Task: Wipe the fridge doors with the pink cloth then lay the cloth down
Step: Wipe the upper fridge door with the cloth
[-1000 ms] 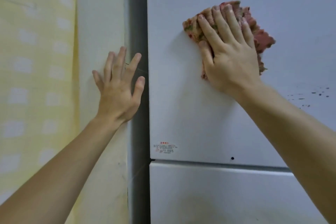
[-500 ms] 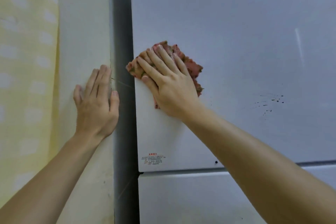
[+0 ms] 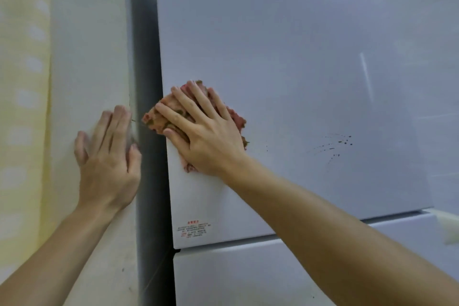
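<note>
Right hand (image 3: pixel 211 141), fingers (image 3: pixel 192 109) spread flat, presses crumpled pink cloth (image 3: pixel 159 119) to glossy white fridge door (image 3: pixel 285 45), left hand (image 3: pixel 106 164) flat on cream wall (image 3: pixel 87 57); sweep firmly toward dark specks (image 3: pixel 337 144).

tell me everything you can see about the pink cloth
The pink cloth is a soft, crumpled rag, pink mottled with orange and greenish flecks. It is bunched flat against the upper fridge door at the door's left edge, with one corner poking past the edge over the dark gap. The right hand presses it there with straight, spread fingers and covers its middle, so only its edges show.
</note>
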